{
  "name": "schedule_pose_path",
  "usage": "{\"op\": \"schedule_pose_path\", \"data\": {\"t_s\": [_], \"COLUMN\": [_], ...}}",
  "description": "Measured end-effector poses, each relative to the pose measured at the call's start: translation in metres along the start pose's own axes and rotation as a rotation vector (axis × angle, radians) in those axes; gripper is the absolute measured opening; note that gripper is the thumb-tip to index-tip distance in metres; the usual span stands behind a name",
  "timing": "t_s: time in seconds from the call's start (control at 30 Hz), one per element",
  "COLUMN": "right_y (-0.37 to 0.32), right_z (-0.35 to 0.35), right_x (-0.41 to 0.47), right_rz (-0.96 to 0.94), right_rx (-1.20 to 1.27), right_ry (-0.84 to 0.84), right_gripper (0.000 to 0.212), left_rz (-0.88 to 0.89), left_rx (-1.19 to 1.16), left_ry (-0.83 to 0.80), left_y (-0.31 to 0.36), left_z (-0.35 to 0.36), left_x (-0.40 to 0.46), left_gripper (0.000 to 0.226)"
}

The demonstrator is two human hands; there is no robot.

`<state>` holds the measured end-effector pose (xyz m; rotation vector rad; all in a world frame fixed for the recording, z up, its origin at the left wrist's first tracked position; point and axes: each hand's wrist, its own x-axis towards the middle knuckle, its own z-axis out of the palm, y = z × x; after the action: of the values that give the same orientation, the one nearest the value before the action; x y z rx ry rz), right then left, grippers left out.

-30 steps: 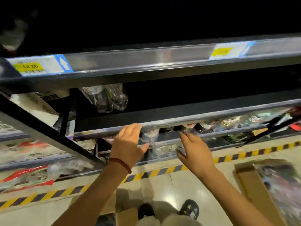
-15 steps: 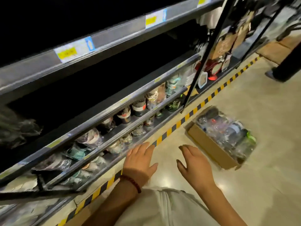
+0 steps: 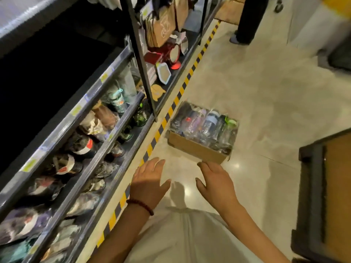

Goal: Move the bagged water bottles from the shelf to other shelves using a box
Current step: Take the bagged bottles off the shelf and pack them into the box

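A cardboard box (image 3: 191, 147) stands on the floor by the striped line, packed with bagged water bottles (image 3: 206, 126) lying side by side. My left hand (image 3: 149, 184) and my right hand (image 3: 216, 185) reach forward with straight fingers, both empty. The right fingertips are just short of the box's near corner; the left hand is a hand's width to its left. More bagged bottles (image 3: 81, 147) fill the lower shelves (image 3: 62, 130) on the left.
A yellow-and-black striped line (image 3: 167, 114) runs along the shelf base. A second rack (image 3: 165, 44) with paper bags and mirrors stands farther on. A person's legs (image 3: 247, 21) are at the far end of the aisle. A dark-framed brown panel (image 3: 326, 196) is at the right.
My view swung from the shelf down to the aisle floor. Both hands left the shelf edge and moved toward the box, which now sits closer to them.
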<state>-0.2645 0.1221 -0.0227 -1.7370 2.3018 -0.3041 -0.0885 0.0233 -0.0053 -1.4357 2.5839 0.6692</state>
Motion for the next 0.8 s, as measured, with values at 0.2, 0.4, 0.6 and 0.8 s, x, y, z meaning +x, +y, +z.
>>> {"op": "schedule_pose_path", "data": {"t_s": [0.2,0.4,0.6,0.8], "right_y": [0.035,0.061,0.092,0.151], "right_z": [0.012,0.017,0.025,0.066], "right_x": [0.049,0.14,0.249,0.336], "right_rz": [0.129,0.356,0.579,0.726], "right_rx": [0.089,0.091,0.162,0.294], "right_ry": [-0.087,-0.104,-0.184,-0.226], "right_gripper": [0.046,0.053,0.038,0.045], "left_rz": [0.095,0.192,0.278,0.23], "left_rx": [0.025,0.037,0.084,0.067], "left_ry": [-0.099,-0.223,-0.311,-0.427], "left_y": [0.007,0.009,0.01,0.021], "left_z": [0.002,-0.02,-0.03,0.018], "left_x": [0.082,0.221,0.357,0.467], "left_gripper": [0.058,0.065,0.058,0.056]}}
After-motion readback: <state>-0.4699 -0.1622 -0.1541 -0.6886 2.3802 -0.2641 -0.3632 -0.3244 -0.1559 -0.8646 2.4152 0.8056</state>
